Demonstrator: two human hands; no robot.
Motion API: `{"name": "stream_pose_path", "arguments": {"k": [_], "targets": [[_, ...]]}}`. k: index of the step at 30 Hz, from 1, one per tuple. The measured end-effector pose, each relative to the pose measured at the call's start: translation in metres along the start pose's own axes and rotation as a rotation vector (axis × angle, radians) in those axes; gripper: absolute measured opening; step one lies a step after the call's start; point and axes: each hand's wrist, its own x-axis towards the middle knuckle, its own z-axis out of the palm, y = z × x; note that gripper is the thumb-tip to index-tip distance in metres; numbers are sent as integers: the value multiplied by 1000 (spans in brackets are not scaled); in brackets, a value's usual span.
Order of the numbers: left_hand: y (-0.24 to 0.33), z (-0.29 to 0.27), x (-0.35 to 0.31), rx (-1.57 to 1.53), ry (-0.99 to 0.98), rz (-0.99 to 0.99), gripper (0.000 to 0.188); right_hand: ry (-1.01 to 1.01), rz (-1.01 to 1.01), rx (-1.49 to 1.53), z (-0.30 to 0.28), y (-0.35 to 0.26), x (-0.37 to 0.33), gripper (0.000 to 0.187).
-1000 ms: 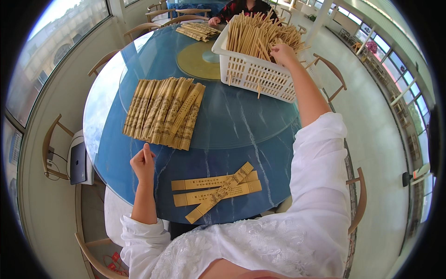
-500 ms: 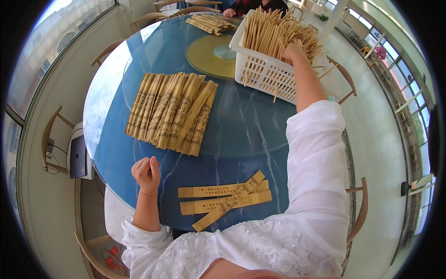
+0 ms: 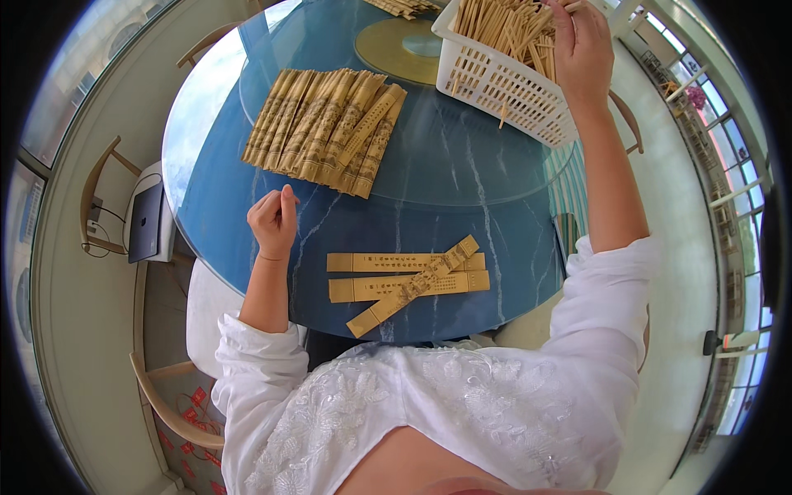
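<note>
My right hand [image 3: 586, 58] is raised above the right side of a white plastic basket [image 3: 503, 87] full of loose wooden chopsticks [image 3: 510, 31]. Its fingers pinch chopsticks; the upper frame edge cuts them off, so how many cannot be made out. My left hand [image 3: 274, 221] is a loose fist above the blue table, thumb up, with nothing seen in it. Just beyond it lies a row of printed brown paper chopstick sleeves [image 3: 322, 132], plump and side by side. Nearer me, three flat paper sleeves [image 3: 408, 285] lie overlapping, one slanted across the other two.
The round blue table [image 3: 437, 223] carries a glass turntable with a gold centre [image 3: 396, 51]. More sleeves [image 3: 404, 7] lie at the far side. A striped cloth or mat [image 3: 569, 190] sits by the right edge. Chairs stand around, and a laptop [image 3: 146, 223] rests at the left.
My right hand has come up out of the basket's chopsticks and moved right, now pinching some. My left hand stays a fist. The view has shifted, so the table sits higher in the picture.
</note>
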Motion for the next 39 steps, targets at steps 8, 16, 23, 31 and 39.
{"name": "stream_pose_path", "arguments": {"k": [8,16,23,31,39], "targets": [[116,-5,13,-725,-503,-143,35,-711,664,1064,-116,-193,-77,16],[201,-14,18,-927,-737,-262,33,-582,698,946,-121,-222,-115,17],[214,-12,18,-841,-737,-260,22,-612,601,932,-117,-219,-123,19],[221,-16,22,-878,-625,-277,22,-568,707,1001,-106,-227,-134,15],[219,-14,2,-1151,-477,-467,26,-349,743,850,-143,-228,-137,24]]}}
